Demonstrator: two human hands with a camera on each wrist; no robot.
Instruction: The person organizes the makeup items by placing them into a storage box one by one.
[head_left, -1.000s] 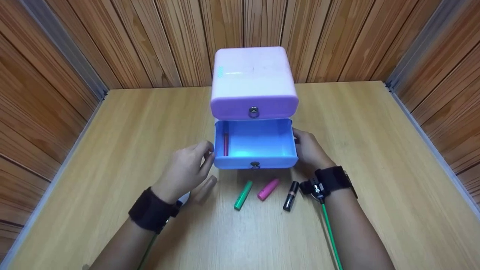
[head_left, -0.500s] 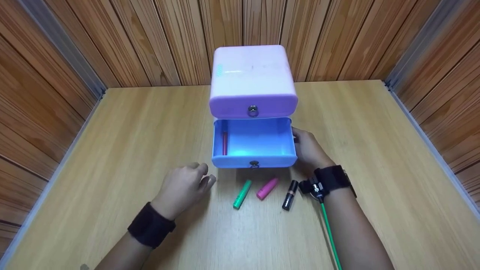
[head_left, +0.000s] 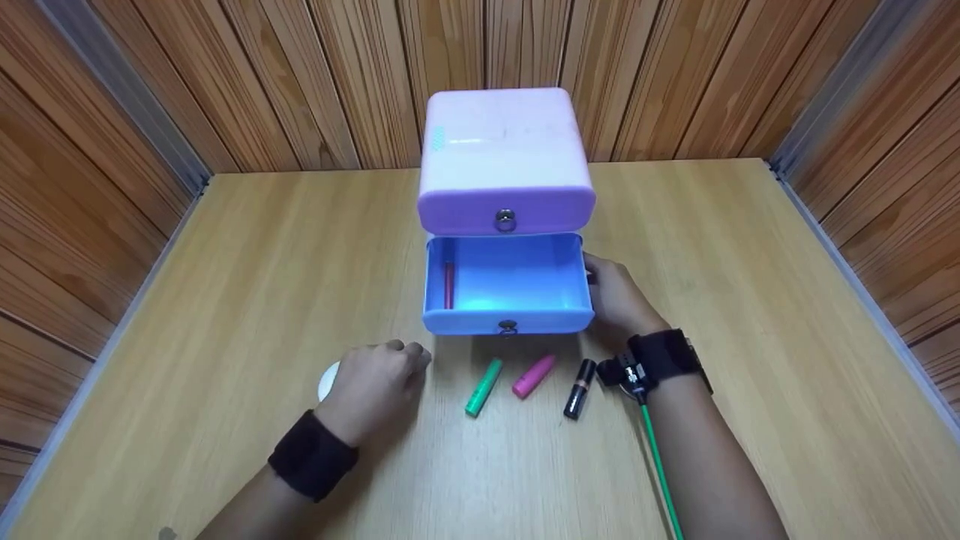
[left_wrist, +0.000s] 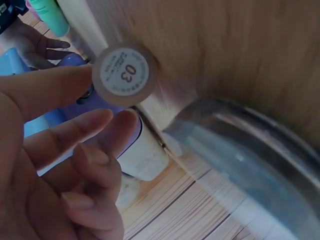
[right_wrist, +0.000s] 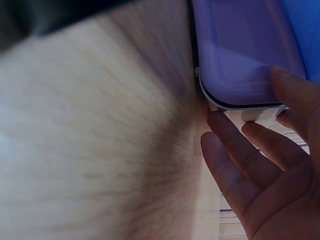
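Note:
My left hand [head_left: 379, 386] is down on the table left of the drawers, fingers bent. In the left wrist view its thumb and index finger pinch a brownish lipstick tube [left_wrist: 125, 77], whose round end carries a label reading 03. The tube lies against the tabletop; the head view hides it under the hand. My right hand [head_left: 622, 300] rests against the right side of a small drawer cabinet [head_left: 506, 142], thumb [right_wrist: 295, 90] by the lower purple drawer front [right_wrist: 245, 45], fingers extended. The blue drawer [head_left: 510, 322] is pulled out, with a thin red stick [head_left: 449, 286] inside.
In front of the cabinet lie a green tube [head_left: 484, 388], a pink tube [head_left: 534, 376] and a black lipstick tube [head_left: 580, 388]. A round, mirror-like disc [left_wrist: 240, 150] sits beside the left wrist. Wood-panelled walls [head_left: 300, 82] enclose the table. A green cable [head_left: 658, 465] trails from the right wristband.
My left hand has drawn away from the blue drawer's left side, down onto the brownish lipstick tube, which it now covers. The right hand and the drawer stay in place.

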